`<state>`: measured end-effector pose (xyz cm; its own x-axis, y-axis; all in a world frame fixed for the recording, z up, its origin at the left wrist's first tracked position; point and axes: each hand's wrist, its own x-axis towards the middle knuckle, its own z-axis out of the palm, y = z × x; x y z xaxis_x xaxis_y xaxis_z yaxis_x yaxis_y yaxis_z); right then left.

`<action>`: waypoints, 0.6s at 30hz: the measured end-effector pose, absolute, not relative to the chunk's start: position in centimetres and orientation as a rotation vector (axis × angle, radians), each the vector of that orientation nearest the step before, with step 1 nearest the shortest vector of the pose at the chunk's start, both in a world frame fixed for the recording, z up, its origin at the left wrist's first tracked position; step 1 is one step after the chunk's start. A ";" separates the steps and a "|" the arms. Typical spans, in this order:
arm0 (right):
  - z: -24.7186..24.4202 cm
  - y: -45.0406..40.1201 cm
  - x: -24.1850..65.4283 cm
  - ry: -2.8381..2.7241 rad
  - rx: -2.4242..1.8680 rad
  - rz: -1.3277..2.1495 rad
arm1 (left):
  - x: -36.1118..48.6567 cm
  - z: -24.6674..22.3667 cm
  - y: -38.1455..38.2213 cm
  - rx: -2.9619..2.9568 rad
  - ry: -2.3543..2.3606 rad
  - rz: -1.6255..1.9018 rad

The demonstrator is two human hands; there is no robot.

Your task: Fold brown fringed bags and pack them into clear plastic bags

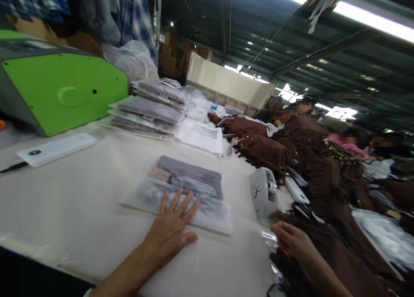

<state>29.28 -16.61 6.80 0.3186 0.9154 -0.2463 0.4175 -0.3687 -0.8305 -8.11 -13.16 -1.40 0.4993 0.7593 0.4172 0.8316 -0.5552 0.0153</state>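
white table [80,193], packet [196,180], dark ceiling [200,12], lights [375,21]

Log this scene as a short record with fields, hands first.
Left hand: flat on the bag, fingers spread
Right hand: beside the near end of the tape dispenser; grip unclear
Bag: translucent, gray contents, lying on the table
Far side: stack of bags beside a green machine
Right side: brown fringed pieces, heaped
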 end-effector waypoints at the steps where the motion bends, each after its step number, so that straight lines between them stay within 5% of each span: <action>1: 8.1 -16.0 27.7 -1.382 -1.912 0.931 | -8.1 -1.4 -13.2 -2.566 -1.381 -0.565; 6: 14.6 -10.5 17.7 -2.495 -1.648 0.771 | -8.2 -1.3 -13.3 -2.590 -1.382 -0.568; 10: 15.1 -6.0 12.1 -3.187 -1.459 0.258 | -8.0 -1.2 -13.3 -2.615 -1.429 -0.545; 18: 11.9 -2.7 7.7 -3.511 -1.183 -0.111 | -7.8 -1.6 -13.2 -2.697 -1.507 -0.544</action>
